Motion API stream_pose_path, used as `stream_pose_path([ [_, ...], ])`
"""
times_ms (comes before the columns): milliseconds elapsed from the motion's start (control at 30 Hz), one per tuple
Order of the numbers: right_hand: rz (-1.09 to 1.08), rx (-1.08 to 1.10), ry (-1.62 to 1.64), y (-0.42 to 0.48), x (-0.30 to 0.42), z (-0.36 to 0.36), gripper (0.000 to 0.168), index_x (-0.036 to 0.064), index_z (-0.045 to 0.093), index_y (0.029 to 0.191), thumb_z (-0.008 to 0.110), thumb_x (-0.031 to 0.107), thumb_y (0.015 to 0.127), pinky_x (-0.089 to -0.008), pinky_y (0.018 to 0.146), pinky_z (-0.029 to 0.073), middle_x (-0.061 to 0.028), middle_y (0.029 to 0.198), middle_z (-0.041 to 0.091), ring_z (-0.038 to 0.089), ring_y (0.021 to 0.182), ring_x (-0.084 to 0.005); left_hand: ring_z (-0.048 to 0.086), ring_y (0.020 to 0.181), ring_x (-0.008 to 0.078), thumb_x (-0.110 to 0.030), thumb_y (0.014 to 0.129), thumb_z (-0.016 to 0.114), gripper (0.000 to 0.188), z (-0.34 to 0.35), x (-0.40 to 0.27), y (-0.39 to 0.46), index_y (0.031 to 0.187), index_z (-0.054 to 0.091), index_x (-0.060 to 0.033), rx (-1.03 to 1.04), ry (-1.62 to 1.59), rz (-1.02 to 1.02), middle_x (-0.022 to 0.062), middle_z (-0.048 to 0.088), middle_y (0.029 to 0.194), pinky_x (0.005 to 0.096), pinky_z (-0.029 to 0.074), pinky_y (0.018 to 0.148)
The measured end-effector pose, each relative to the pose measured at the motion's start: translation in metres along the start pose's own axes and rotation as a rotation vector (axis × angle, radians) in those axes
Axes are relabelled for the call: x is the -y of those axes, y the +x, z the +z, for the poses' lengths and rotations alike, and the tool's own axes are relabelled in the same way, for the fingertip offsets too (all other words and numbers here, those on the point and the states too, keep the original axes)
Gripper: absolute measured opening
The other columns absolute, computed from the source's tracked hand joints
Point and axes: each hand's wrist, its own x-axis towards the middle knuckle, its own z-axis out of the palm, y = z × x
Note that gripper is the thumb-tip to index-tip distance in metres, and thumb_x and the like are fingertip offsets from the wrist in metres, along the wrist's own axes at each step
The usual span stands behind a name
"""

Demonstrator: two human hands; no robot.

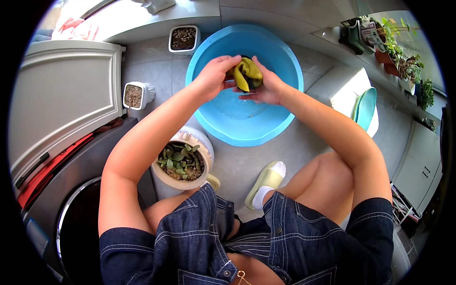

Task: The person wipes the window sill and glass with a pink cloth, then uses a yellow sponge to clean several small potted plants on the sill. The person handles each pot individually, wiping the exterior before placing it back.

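Observation:
A light blue plastic basin (245, 128) stands on the floor before me, with some water in its bottom. Over it, both my hands hold a crumpled yellow-green cloth (249, 68) and a dark round object, mostly hidden under the cloth. My left hand (214, 76) grips from the left side, its thumb on top near the cloth's edge. From the right, my right hand (269, 83) cups the same bundle, fingers spread beneath it. What the dark object is, I cannot tell.
A large pot with a leafy succulent (181, 162) touches the floor near my left leg. Two white soil-filled pots (184, 38) (134, 95) stand left of the basin. At right are a white stool (351, 87) with green dishes (367, 108) and potted plants (393, 53) on a ledge.

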Motion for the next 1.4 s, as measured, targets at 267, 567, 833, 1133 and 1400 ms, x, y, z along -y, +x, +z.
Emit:
stream_pose_path([
  [267, -0.69, -0.87, -1.164, 0.068, -0.018, -0.03, 0.036, 0.008, 0.069, 0.117, 0.076, 0.028, 0.088, -0.0473, 0.078, 0.058, -0.0173, 0.115, 0.066, 0.068, 0.097, -0.0337, 0.029, 0.149, 0.0402, -0.046, 0.103, 0.058, 0.072, -0.023, 0.058, 0.044, 0.161, 0.03, -0.0141, -0.405, -0.015, -0.194, 0.009, 0.03, 0.166, 0.0689, 0.022, 0.119],
  [567, -0.914, -1.197, -1.466, 0.093, -0.078, -0.009, 0.032, 0.012, 0.072, 0.106, 0.074, 0.016, 0.074, -0.0491, 0.089, 0.052, -0.0118, 0.118, 0.061, 0.055, 0.112, -0.0397, 0.052, 0.129, 0.0284, -0.038, 0.105, 0.058, 0.053, -0.024, 0.082, 0.074, 0.144, 0.05, -0.0026, -0.575, -0.031, -0.062, 0.0137, 0.057, 0.142, 0.0411, 0.038, 0.111],
  [833, -0.709, -0.683, -0.6, 0.051, -0.042, 0.033, 0.02, 0.0, 0.074, 0.092, 0.066, 0.016, 0.081, -0.0414, 0.085, 0.053, -0.0184, 0.107, 0.071, 0.067, 0.103, -0.0371, 0.054, 0.13, 0.0355, -0.062, 0.104, 0.047, 0.061, -0.021, 0.058, 0.055, 0.147, 0.048, -0.0196, -0.239, -0.147, -0.309, 0.0103, 0.053, 0.145, 0.0669, 0.035, 0.111],
  [1133, -1.099, -1.072, -1.113, -0.04, -0.016, 0.058, 0.046, 0.006, 0.068, 0.113, 0.068, 0.047, 0.092, -0.0495, 0.101, 0.047, -0.0157, 0.131, 0.062, 0.059, 0.117, -0.0366, 0.056, 0.128, 0.0247, -0.048, 0.111, 0.039, 0.047, 0.06, -0.002, -0.011, 0.142, 0.048, -0.0136, 0.067, -0.385, -0.119, 0.0088, 0.056, 0.14, 0.0496, 0.049, 0.105],
  [1400, -1.076, -0.566, -0.429, -0.035, -0.014, 0.066, 0.05, 0.007, 0.058, 0.141, 0.056, 0.043, 0.107, -0.0345, 0.104, 0.047, -0.0157, 0.132, 0.065, 0.062, 0.12, -0.0257, 0.06, 0.117, 0.0243, -0.054, 0.111, 0.035, 0.05, 0.084, -0.008, -0.022, 0.139, 0.051, -0.0151, 0.007, -0.25, -0.091, 0.0073, 0.061, 0.131, 0.0459, 0.051, 0.094],
])
